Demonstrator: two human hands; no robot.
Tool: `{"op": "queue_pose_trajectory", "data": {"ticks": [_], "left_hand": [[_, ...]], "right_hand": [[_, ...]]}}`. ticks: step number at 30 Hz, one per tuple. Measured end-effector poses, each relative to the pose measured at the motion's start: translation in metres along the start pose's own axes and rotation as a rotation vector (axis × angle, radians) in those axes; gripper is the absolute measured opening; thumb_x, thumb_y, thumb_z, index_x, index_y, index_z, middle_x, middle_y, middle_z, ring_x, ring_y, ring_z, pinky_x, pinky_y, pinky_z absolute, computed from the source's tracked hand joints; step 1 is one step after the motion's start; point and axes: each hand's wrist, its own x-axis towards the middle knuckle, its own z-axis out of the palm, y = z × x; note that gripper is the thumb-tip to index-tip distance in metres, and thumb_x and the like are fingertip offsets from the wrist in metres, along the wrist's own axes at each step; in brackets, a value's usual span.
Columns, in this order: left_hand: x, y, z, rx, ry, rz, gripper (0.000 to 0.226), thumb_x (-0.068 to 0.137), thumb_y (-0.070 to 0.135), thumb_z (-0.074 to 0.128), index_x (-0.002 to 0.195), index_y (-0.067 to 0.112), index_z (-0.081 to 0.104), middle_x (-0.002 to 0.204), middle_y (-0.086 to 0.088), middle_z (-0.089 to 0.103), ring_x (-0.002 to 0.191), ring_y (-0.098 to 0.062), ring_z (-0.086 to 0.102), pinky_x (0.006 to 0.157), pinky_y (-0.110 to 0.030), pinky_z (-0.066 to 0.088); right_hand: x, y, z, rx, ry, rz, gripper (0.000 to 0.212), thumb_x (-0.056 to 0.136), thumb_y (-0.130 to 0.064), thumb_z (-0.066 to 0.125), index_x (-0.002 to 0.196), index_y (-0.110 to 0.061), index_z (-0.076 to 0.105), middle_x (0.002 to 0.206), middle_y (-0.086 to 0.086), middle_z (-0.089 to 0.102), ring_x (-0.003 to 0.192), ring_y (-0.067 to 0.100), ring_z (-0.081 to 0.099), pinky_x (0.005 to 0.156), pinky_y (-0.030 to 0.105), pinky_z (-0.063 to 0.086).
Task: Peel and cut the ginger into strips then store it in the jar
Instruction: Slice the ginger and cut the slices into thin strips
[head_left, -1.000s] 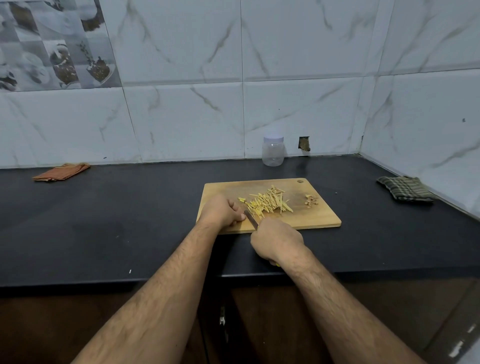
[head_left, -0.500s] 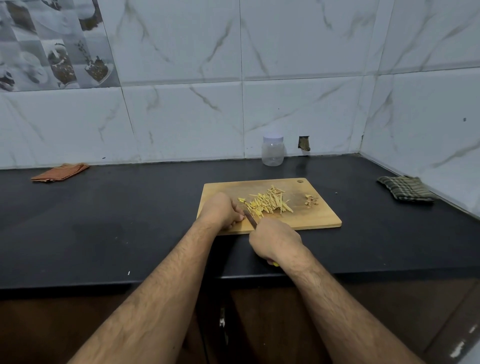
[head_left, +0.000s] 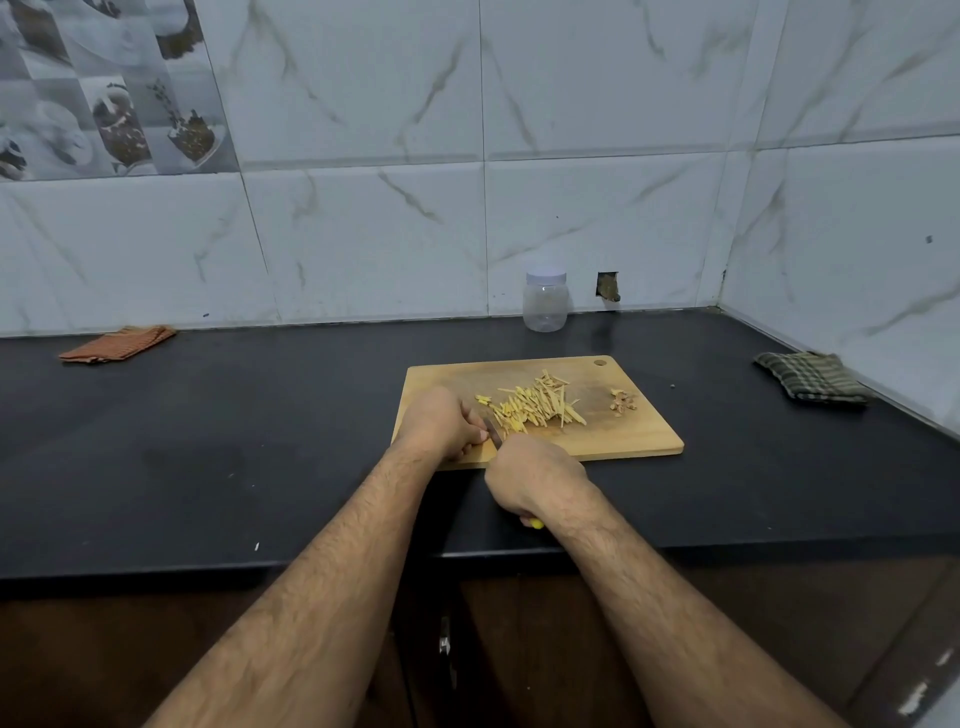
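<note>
A wooden cutting board (head_left: 639, 431) lies on the black counter. A heap of yellow ginger strips (head_left: 530, 405) covers its middle. My left hand (head_left: 441, 421) is curled at the board's left part, fingers pressed down beside the blade; whatever it holds is hidden. My right hand (head_left: 535, 478) grips a knife with a yellow handle end (head_left: 535, 524); its blade (head_left: 492, 432) points between my hands toward the strips. A small pile of brownish peel (head_left: 623, 401) sits at the board's right. The clear jar (head_left: 544, 301) with a white lid stands by the wall, lid on.
An orange cloth (head_left: 117, 344) lies at the far left by the wall. A green checked cloth (head_left: 810, 382) lies at the right near the corner wall. The counter's front edge (head_left: 311, 566) runs just below my right hand.
My right hand with the knife has shifted slightly toward me and left. The left hand stays pressed at the same spot on the board.
</note>
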Motion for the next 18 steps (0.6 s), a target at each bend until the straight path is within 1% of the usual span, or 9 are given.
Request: {"op": "queue_pose_trajectory", "data": {"ticks": [2, 4, 6, 9, 12, 18], "left_hand": [[0.0, -0.001, 0.001, -0.009, 0.006, 0.001, 0.009, 0.09, 0.02, 0.073, 0.086, 0.014, 0.077, 0.065, 0.002, 0.064, 0.052, -0.01, 0.053, 0.056, -0.022, 0.047], [-0.001, -0.001, 0.001, -0.016, 0.011, 0.002, 0.009, 0.09, 0.02, 0.072, 0.083, 0.016, 0.076, 0.067, 0.003, 0.065, 0.053, -0.01, 0.053, 0.059, -0.023, 0.049], [-0.002, -0.002, 0.001, -0.012, 0.013, 0.006, 0.012, 0.09, 0.021, 0.072, 0.078, 0.02, 0.073, 0.067, 0.004, 0.065, 0.054, -0.009, 0.052, 0.06, -0.023, 0.048], [-0.003, -0.003, 0.002, -0.022, 0.017, 0.006, 0.017, 0.09, 0.02, 0.072, 0.074, 0.023, 0.07, 0.064, 0.006, 0.063, 0.053, -0.007, 0.051, 0.058, -0.022, 0.047], [-0.004, -0.003, 0.002, -0.046, 0.016, -0.001, 0.012, 0.09, 0.02, 0.073, 0.078, 0.02, 0.072, 0.064, 0.006, 0.063, 0.053, -0.007, 0.051, 0.058, -0.021, 0.047], [-0.006, -0.003, 0.002, -0.05, 0.04, 0.014, 0.015, 0.09, 0.021, 0.073, 0.075, 0.023, 0.071, 0.065, 0.007, 0.064, 0.054, -0.006, 0.052, 0.058, -0.022, 0.045]], "right_hand": [[-0.002, 0.001, 0.0, 0.018, -0.016, 0.008, 0.013, 0.093, -0.01, 0.047, 0.088, -0.008, 0.058, 0.069, 0.007, 0.064, 0.053, 0.018, 0.059, 0.045, 0.023, 0.039], [-0.007, 0.004, 0.002, 0.012, -0.027, 0.008, 0.015, 0.094, -0.011, 0.045, 0.087, -0.007, 0.058, 0.069, 0.007, 0.063, 0.055, 0.019, 0.059, 0.048, 0.025, 0.041], [-0.014, 0.009, 0.002, -0.008, -0.017, 0.005, 0.016, 0.095, -0.015, 0.044, 0.09, -0.008, 0.058, 0.075, 0.007, 0.063, 0.063, 0.02, 0.059, 0.054, 0.027, 0.041], [-0.022, 0.013, 0.001, -0.045, 0.002, 0.008, 0.023, 0.095, -0.018, 0.045, 0.109, -0.008, 0.061, 0.09, 0.008, 0.061, 0.08, 0.024, 0.059, 0.068, 0.031, 0.044], [-0.022, 0.013, 0.002, -0.051, 0.043, 0.016, 0.025, 0.095, -0.018, 0.045, 0.112, -0.009, 0.061, 0.092, 0.007, 0.06, 0.083, 0.025, 0.059, 0.069, 0.032, 0.046], [-0.015, 0.009, 0.008, 0.001, 0.104, -0.014, 0.027, 0.096, -0.018, 0.044, 0.115, -0.009, 0.062, 0.096, 0.005, 0.058, 0.087, 0.024, 0.056, 0.073, 0.032, 0.045]]}}
